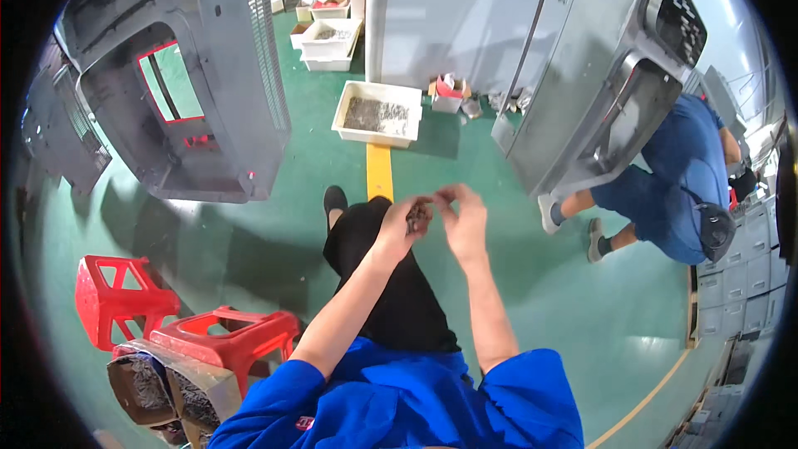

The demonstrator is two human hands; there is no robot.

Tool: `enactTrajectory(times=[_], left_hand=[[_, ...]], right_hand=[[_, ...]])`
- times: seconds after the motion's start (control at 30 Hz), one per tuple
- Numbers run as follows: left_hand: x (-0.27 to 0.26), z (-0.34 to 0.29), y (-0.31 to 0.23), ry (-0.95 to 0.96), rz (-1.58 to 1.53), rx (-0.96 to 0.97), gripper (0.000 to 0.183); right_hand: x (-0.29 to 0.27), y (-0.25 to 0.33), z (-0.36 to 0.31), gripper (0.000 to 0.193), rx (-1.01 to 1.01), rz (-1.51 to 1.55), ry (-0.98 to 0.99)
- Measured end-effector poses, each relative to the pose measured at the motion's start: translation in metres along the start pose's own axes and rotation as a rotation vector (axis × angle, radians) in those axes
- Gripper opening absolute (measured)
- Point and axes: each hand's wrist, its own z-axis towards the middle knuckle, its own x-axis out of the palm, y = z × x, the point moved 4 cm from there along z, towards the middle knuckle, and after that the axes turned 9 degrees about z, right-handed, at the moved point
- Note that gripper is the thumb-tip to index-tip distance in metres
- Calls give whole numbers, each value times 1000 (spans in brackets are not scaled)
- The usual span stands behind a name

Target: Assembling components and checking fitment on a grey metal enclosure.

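In front of my thighs, my left hand (396, 231) is cupped round several small dark metal pieces (418, 214), too small to name more exactly. My right hand (465, 220) is close beside it, thumb and forefinger pinched near the left fingertips. Whatever sits in that pinch is too small to make out. Beyond my hands, a white plastic bin (342, 122) stands on the floor with a spread of small dark metal pieces (378, 115) in it.
Large grey moulded panels (270, 108) stand at the left, and a grey housing (573, 75) at the right. A person in blue (686, 175) bends beyond that housing. Red stools (224, 337) and an open carton (141, 382) are at lower left. More white bins (328, 48) stand at the back.
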Motion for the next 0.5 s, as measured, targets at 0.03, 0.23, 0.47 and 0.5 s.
enactTrajectory(times=[0.03,0.23,0.47,0.5], left_hand=[[0,1,0,-14,3,3,27],[-8,17,9,115,-74,53,30],[-23,17,4,103,408,489,27],[-17,23,12,136,206,311,26]], right_hand=[[-5,-3,3,10,23,26,-23],[-57,-35,18,11,131,107,-174],[-79,-53,6,7,169,166,-207],[-83,-73,-4,8,194,283,-265]])
